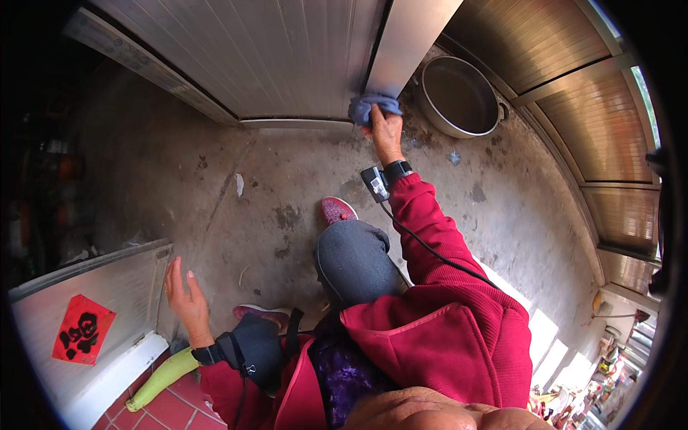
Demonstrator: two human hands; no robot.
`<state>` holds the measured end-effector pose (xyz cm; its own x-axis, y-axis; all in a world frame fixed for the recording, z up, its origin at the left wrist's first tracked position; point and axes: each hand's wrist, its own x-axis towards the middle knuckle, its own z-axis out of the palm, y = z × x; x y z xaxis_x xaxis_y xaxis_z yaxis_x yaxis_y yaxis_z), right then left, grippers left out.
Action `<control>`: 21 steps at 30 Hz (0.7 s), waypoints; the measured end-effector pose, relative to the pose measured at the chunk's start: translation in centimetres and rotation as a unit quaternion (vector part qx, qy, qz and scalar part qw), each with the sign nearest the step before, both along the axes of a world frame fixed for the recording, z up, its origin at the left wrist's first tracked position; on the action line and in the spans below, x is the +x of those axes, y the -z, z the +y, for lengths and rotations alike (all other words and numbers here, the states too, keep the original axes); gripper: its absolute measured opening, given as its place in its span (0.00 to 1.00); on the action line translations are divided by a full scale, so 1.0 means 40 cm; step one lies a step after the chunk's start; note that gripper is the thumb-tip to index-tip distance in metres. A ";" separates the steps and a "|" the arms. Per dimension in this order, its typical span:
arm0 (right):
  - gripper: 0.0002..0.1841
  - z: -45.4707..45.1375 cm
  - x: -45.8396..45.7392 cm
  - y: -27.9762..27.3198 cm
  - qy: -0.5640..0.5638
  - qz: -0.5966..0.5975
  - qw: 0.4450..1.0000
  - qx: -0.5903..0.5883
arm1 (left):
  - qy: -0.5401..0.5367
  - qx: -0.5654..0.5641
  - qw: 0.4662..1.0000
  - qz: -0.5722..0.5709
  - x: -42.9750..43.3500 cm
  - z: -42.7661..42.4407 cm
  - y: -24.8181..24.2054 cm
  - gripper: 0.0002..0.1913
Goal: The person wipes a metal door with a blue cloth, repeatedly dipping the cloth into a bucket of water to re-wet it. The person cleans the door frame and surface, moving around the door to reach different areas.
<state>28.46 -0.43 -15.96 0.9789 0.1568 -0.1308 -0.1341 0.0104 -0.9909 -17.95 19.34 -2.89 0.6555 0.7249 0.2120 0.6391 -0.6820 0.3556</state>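
My right hand [385,131] is closed around a bunched blue cloth [371,109]. The cloth presses against the lower corner of a metal door frame post [406,40], beside a ribbed metal door panel [290,59]. At the lower left my left hand [186,298] holds nothing, its fingers spread near the end of a second metal panel [126,285]. A red paper diamond [84,329] with black writing is stuck on that second panel. Below my left wrist a long pale green gourd [161,379] lies on red tiles [172,408].
A large metal pot [461,97] stands on the stained concrete floor [258,177], right of the post. Metal-framed panels [564,107] curve along the right side. Assorted items [586,395] are piled at the lower right. The left side is dark, its contents hard to make out.
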 end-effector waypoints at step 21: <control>0.20 -0.011 0.056 -0.054 0.025 -0.077 0.974 -0.213 | 0.001 -0.051 0.997 -0.056 0.065 -0.008 -0.022 0.17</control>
<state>30.68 -0.85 -13.82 0.9971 0.0715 -0.0242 0.0067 -0.4034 -0.9150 -15.36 19.02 -2.02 0.6331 0.7455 0.2082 0.5910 -0.6393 0.4920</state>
